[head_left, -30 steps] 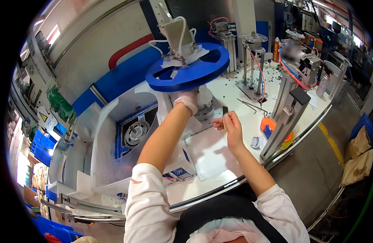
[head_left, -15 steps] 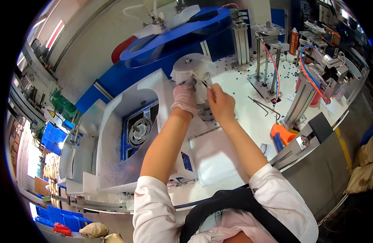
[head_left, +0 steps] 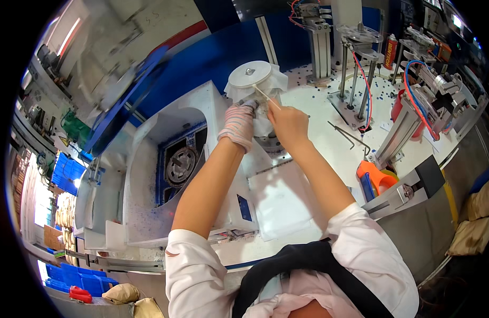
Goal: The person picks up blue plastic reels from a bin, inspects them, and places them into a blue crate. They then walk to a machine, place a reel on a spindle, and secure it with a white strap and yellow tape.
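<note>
left hand (head_left: 239, 124), in a striped work glove, is closed around the underside of the white round part (head_left: 251, 78), just below its disc top, steadying it. right hand (head_left: 288, 121) is bare, fingers pinched shut on a thin pale stick (head_left: 265, 96) that runs up and left from the fingertips, its tip touching the part's side just under the rim. the part sits on a white fixture directly ahead of both hands, white cloth or paper bunched beneath it. the two hands are almost touching each other, the right one just beside the glove.

step looks like cleaning or dabbing the part's edge with the stick, mid-way, hard to say how far round it has gone. next move likely calls for the gloved hand turning or holding the part firm while the stick tip tracks the rim with light pressure.

right of the right hand: loose hex keys (head_left: 350, 135) on the white table (head_left: 329, 153), then metal post stands (head_left: 356, 69). an orange tool (head_left: 374, 177) lies nearer the body. left of the glove: a blue-lined recess with a round metal piece (head_left: 180, 164).
</note>
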Demonstrator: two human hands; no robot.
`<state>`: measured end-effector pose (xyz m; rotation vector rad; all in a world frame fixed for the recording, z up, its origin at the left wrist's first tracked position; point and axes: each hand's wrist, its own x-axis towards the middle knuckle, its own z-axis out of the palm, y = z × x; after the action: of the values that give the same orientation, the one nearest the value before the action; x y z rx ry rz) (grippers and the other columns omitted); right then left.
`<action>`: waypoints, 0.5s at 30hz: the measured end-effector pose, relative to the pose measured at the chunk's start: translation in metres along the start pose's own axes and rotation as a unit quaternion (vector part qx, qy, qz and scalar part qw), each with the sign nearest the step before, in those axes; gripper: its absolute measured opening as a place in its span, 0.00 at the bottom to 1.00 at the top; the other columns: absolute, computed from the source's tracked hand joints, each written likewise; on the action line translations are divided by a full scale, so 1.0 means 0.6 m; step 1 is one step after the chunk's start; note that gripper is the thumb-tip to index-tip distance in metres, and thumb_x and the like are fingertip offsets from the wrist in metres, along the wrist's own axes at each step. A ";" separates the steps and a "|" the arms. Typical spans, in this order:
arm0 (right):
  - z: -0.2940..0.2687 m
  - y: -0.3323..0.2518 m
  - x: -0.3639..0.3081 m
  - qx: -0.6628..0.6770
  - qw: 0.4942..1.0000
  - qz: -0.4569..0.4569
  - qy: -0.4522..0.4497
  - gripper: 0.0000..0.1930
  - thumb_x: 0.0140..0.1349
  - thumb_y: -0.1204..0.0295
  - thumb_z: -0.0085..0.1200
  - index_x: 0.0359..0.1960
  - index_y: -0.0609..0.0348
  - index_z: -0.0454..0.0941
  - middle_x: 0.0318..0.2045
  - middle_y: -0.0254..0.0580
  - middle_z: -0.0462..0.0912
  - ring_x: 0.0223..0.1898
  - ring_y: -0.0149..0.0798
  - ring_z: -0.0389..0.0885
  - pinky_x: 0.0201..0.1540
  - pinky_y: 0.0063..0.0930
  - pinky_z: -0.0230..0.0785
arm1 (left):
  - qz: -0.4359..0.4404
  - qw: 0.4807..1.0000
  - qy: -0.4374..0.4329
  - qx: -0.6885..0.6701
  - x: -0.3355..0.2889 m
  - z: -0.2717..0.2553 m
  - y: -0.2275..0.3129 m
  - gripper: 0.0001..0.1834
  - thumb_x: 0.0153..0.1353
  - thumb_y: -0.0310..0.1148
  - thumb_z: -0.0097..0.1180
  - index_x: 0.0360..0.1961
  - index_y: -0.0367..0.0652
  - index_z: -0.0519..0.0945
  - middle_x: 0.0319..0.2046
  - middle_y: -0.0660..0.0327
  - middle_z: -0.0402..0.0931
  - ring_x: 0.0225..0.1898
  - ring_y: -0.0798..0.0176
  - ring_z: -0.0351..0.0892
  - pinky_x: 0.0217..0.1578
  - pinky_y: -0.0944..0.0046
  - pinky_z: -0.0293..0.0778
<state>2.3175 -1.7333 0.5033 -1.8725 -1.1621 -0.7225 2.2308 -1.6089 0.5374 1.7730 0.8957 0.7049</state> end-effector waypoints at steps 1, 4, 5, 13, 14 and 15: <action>-0.003 0.001 -0.008 0.004 1.000 0.012 -0.004 0.03 0.61 0.67 0.54 0.33 0.48 0.73 0.15 0.39 0.75 0.18 0.46 0.77 0.20 0.41 0.66 | -0.014 1.000 0.000 -0.009 -0.002 -0.003 -0.002 0.24 0.55 0.46 0.61 0.42 0.35 0.78 0.30 0.55 0.78 0.30 0.58 0.72 0.34 0.57 0.70; -0.022 -0.015 -0.013 0.023 0.999 0.023 0.015 0.04 0.61 0.67 0.54 0.33 0.49 0.72 0.15 0.39 0.75 0.18 0.46 0.77 0.20 0.41 0.66 | -0.040 0.999 0.000 -0.025 -0.002 -0.014 0.001 0.20 0.55 0.44 0.62 0.39 0.38 0.79 0.28 0.61 0.76 0.27 0.64 0.70 0.30 0.60 0.68; -0.023 -0.027 0.003 0.034 0.999 0.007 0.041 0.04 0.61 0.67 0.54 0.33 0.49 0.72 0.15 0.39 0.76 0.18 0.46 0.77 0.20 0.41 0.66 | -0.042 0.999 0.001 -0.027 0.000 -0.016 0.006 0.21 0.55 0.44 0.61 0.40 0.36 0.79 0.29 0.58 0.77 0.28 0.63 0.71 0.31 0.60 0.69; -0.029 -0.020 -0.026 0.020 0.998 0.047 -0.035 0.03 0.61 0.67 0.53 0.33 0.48 0.73 0.15 0.39 0.77 0.19 0.48 0.78 0.21 0.42 0.67 | -0.079 0.993 -0.038 -0.073 -0.025 -0.031 0.023 0.10 0.56 0.34 0.62 0.39 0.44 0.81 0.24 0.67 0.73 0.24 0.70 0.66 0.26 0.67 0.62; -0.022 -0.023 -0.011 0.020 1.000 0.020 -0.005 0.03 0.61 0.67 0.53 0.33 0.48 0.73 0.15 0.40 0.77 0.19 0.47 0.78 0.21 0.42 0.67 | -0.066 0.994 -0.044 -0.080 -0.022 -0.034 0.027 0.11 0.55 0.33 0.62 0.39 0.43 0.81 0.24 0.67 0.73 0.25 0.71 0.66 0.25 0.67 0.62; -0.013 -0.031 0.005 0.018 1.000 -0.001 0.018 0.03 0.61 0.67 0.53 0.33 0.47 0.73 0.15 0.40 0.77 0.19 0.47 0.79 0.21 0.42 0.67 | -0.062 0.993 -0.052 -0.088 -0.022 -0.035 0.021 0.11 0.55 0.33 0.62 0.39 0.43 0.81 0.24 0.66 0.74 0.26 0.71 0.67 0.25 0.67 0.62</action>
<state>2.3014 -1.7338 0.5159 -1.8207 -1.1483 -0.7287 2.2096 -1.6122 0.5555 1.5698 0.8390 0.5870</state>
